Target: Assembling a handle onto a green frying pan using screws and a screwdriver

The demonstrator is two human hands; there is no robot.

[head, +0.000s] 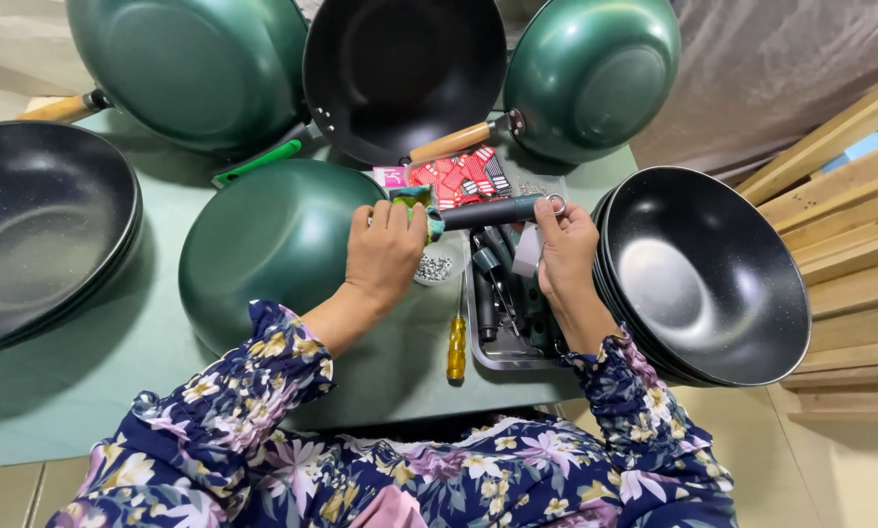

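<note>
Six lots of woks are seen on the green counter [116, 352]: three overturned green woks, one black-lined wok [400, 68] at the far edge, and two stacks of black woks, one stack at the left edge [38, 225] and one at the right edge [713, 274]. One overturned wok [263, 244] lies near the middle of the counter, and a dark handle [488, 211] is held against its rim. The left hand [385, 249] is closed on the handle's near end together with a green cloth [417, 200]; the right hand [564, 249] is clenched on the ringed far end. Below the hands, one metal tray [488, 357] of spare handles is seen near the front edge, with one yellow-handled screwdriver [455, 342] just beside it.
</note>
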